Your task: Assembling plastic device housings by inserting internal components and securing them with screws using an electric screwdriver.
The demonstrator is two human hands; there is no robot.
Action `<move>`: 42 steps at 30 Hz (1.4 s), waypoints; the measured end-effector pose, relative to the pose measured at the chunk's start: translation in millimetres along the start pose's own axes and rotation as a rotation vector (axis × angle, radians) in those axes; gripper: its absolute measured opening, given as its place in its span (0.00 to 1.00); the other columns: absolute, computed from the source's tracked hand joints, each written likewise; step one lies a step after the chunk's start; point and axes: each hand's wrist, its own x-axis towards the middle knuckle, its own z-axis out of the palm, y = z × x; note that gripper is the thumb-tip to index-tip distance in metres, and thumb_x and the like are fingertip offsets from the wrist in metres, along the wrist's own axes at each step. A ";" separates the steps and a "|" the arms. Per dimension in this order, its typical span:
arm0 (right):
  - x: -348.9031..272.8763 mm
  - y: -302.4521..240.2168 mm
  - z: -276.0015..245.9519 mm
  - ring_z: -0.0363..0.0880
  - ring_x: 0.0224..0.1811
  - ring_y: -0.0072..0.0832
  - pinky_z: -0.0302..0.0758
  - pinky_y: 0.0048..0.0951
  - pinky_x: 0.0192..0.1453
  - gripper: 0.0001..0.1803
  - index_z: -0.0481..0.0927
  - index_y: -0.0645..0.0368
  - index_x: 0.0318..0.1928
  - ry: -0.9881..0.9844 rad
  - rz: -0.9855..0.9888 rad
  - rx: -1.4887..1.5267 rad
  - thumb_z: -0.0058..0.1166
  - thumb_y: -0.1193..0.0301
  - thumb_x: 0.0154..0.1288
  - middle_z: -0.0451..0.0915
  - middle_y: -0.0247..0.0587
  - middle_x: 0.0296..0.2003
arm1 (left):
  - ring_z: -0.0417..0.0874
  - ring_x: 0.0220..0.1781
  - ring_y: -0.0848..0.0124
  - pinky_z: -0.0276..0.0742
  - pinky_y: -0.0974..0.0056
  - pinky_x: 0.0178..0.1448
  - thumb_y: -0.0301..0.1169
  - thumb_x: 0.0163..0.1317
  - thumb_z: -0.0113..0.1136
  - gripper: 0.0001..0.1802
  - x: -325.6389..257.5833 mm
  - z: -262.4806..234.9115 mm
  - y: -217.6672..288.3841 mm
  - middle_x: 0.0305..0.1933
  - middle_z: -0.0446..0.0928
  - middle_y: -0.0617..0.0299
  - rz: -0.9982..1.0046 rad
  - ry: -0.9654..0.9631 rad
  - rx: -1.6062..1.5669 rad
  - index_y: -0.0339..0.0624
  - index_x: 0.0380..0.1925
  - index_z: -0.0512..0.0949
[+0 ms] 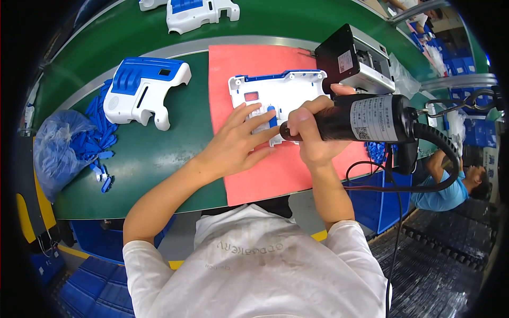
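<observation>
A white plastic housing with a blue edge (283, 90) lies on a pink mat (238, 69) on the green belt. My left hand (241, 139) presses flat on the housing's near part, fingers spread beside a small blue insert (272, 114). My right hand (313, 132) grips a black electric screwdriver (366, 119), held tilted with its tip down on the housing next to my left fingers. A thick black cable (440, 153) runs from the tool's back end.
A white-and-blue assembled housing (143, 90) lies left on the belt, with another (199, 13) farther back. A clear bag of small blue parts (63, 148) sits at the left edge. A black box device (355, 58) stands right of the mat. Another person (450, 185) sits at lower right.
</observation>
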 end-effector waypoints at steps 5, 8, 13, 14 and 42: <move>-1.1 -1.2 -3.2 0.73 0.23 0.18 0.69 0.18 0.33 0.30 0.60 0.71 0.56 0.012 0.024 -0.001 0.54 0.91 0.52 0.76 0.36 0.23 | 0.66 0.67 0.47 0.62 0.44 0.70 0.35 0.54 0.66 0.20 0.8 0.8 -0.4 0.63 0.72 0.52 -0.001 -0.013 -0.002 0.45 0.48 0.81; -1.7 0.9 -3.4 0.73 0.24 0.18 0.68 0.18 0.34 0.29 0.60 0.71 0.55 -0.009 0.008 -0.032 0.54 0.91 0.52 0.75 0.35 0.23 | 0.66 0.67 0.47 0.62 0.44 0.70 0.36 0.54 0.66 0.20 0.9 1.6 -1.6 0.63 0.72 0.52 0.008 -0.002 -0.004 0.45 0.48 0.81; -7.9 7.7 -11.0 0.73 0.20 0.23 0.73 0.26 0.27 0.31 0.54 0.60 0.59 -0.176 -0.054 -0.222 0.50 0.88 0.57 0.72 0.38 0.22 | 0.65 0.69 0.49 0.61 0.43 0.70 0.36 0.55 0.66 0.20 0.1 -0.5 -2.2 0.63 0.72 0.52 -0.010 -0.027 -0.017 0.44 0.48 0.81; -9.6 7.5 -11.7 0.73 0.20 0.23 0.73 0.25 0.27 0.31 0.54 0.60 0.58 -0.215 -0.051 -0.226 0.50 0.88 0.57 0.72 0.37 0.22 | 0.65 0.69 0.49 0.61 0.43 0.70 0.36 0.55 0.66 0.20 -0.7 -1.0 -2.8 0.63 0.72 0.52 -0.012 -0.025 -0.016 0.44 0.48 0.81; 55.3 -47.5 -70.8 0.69 0.16 0.25 0.74 0.31 0.23 0.31 0.55 0.61 0.65 0.137 -0.080 0.523 0.48 0.81 0.62 0.69 0.37 0.23 | 0.79 0.29 0.72 0.73 0.65 0.36 0.40 0.59 0.66 0.16 51.8 -100.5 38.0 0.27 0.82 0.57 -0.431 -0.322 -0.349 0.37 0.36 0.85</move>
